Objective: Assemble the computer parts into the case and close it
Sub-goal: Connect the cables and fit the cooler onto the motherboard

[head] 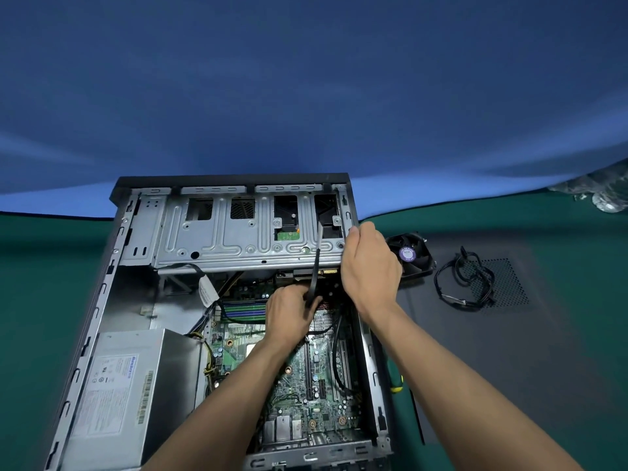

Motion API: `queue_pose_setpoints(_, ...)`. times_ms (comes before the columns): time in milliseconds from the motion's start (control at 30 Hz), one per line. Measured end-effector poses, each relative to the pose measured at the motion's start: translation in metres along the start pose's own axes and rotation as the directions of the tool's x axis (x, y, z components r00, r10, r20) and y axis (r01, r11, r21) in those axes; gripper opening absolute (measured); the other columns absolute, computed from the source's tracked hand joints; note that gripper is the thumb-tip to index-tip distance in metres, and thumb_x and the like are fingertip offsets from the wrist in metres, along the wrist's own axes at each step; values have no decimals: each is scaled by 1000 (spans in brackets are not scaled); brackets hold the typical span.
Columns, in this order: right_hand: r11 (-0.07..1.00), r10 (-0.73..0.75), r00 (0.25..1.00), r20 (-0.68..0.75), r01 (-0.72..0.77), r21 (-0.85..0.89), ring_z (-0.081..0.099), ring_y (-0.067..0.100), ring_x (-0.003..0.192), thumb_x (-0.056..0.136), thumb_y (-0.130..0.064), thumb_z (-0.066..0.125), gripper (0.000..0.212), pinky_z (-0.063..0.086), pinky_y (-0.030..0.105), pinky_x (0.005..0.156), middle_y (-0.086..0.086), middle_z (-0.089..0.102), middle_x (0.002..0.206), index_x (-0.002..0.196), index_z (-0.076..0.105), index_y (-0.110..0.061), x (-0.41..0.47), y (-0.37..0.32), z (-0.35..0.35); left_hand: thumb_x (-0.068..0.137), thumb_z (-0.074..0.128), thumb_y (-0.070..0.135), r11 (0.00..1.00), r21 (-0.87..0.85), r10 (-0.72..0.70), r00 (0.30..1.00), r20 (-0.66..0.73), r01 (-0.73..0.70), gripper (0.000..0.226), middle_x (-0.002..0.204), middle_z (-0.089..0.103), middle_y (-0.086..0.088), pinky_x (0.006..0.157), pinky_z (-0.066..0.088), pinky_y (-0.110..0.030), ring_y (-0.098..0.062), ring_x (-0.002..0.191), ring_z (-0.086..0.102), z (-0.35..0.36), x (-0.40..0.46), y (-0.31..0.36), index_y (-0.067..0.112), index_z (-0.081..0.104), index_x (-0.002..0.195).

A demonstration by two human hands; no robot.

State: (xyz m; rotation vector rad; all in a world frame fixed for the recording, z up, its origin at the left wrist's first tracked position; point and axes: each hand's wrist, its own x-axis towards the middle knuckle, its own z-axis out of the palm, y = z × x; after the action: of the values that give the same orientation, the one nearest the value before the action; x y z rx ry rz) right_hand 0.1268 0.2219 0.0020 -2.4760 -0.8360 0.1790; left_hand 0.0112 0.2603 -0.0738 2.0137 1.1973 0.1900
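An open computer case (115,266) lies flat on the green table. Inside it sit the motherboard (306,389), a silver power supply (119,396) at the left and a metal drive cage (238,239) at the far end. My left hand (289,311) is inside the case and pinches a flat black cable (316,266) that runs up over the drive cage. My right hand (370,263) is at the cage's right end by the case wall, with its fingers curled; what they hold is hidden.
A black case fan (414,253) with a purple hub lies right of the case. A coiled black cable (465,283) rests on the dark side panel (509,334). A green and yellow screwdriver handle (396,382) pokes out beside the case wall.
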Motion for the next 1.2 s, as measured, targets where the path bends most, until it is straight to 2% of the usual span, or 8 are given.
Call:
queue_pose_setpoints(367,1000,15,1000,1,-15,16,39,25,66,103,-29,26,25,24,34,62,-2,45,80,85,38,-17,2,1,1,86,68,29,999,-46,15,999,-34,-17,20,63,58,4,68,53,-33,-21,64,61,2,-3,-3,16,64,71)
queue_pose_setpoints(500,1000,13,1000,-7,-12,21,40,24,67,103,-29,26,24,25,34,63,-2,46,81,86,38,-18,2,1,1,85,68,26,973,-210,-100,995,-12,95,26,69,66,-13,63,54,-39,-28,64,61,5,-1,-10,3,64,75)
queue_pose_setpoints(667,999,30,1000,-8,-29,46,41,26,66,102,-28,27,26,25,35,62,-1,48,79,83,40,-15,2,1,1,83,70,15,944,-319,-90,996,2,86,14,64,65,3,59,48,-19,-7,57,58,6,-2,-9,17,68,70)
queue_pose_setpoints(767,998,29,999,-18,-28,61,42,24,65,102,-29,29,27,26,34,61,-1,50,78,82,42,-16,2,1,0,86,67,14,949,-299,-99,995,30,103,19,72,67,-17,65,52,-34,-28,66,63,3,-1,-12,-2,66,75)
queue_pose_setpoints(833,997,24,1000,-19,-23,68,44,25,66,101,-29,29,27,28,34,61,0,51,78,82,43,-15,2,2,0,85,68,14,931,-334,-149,989,25,149,22,76,67,-22,61,53,-37,-27,61,60,2,0,-12,-7,65,81)
queue_pose_setpoints(1033,996,30,999,-20,-29,80,44,26,67,101,-29,30,26,29,35,62,0,50,78,83,43,-15,2,3,1,81,72,15,875,-425,-254,967,6,232,20,71,68,-21,39,35,-18,-14,45,48,0,2,-8,-5,71,84)
queue_pose_setpoints(1133,993,42,999,-23,-39,112,44,26,66,100,-27,30,26,28,34,61,0,51,75,81,43,-15,2,3,1,78,75,16,880,-414,-250,968,18,234,15,70,70,-8,43,43,-19,-7,48,56,1,3,-6,2,74,84)
queue_pose_setpoints(1200,990,51,998,-26,-47,130,44,25,65,100,-26,31,26,26,34,61,0,50,74,79,42,-15,3,3,0,78,75,19,894,-378,-252,968,19,240,21,76,71,-14,57,51,-32,-22,59,61,3,3,-6,-1,73,84)
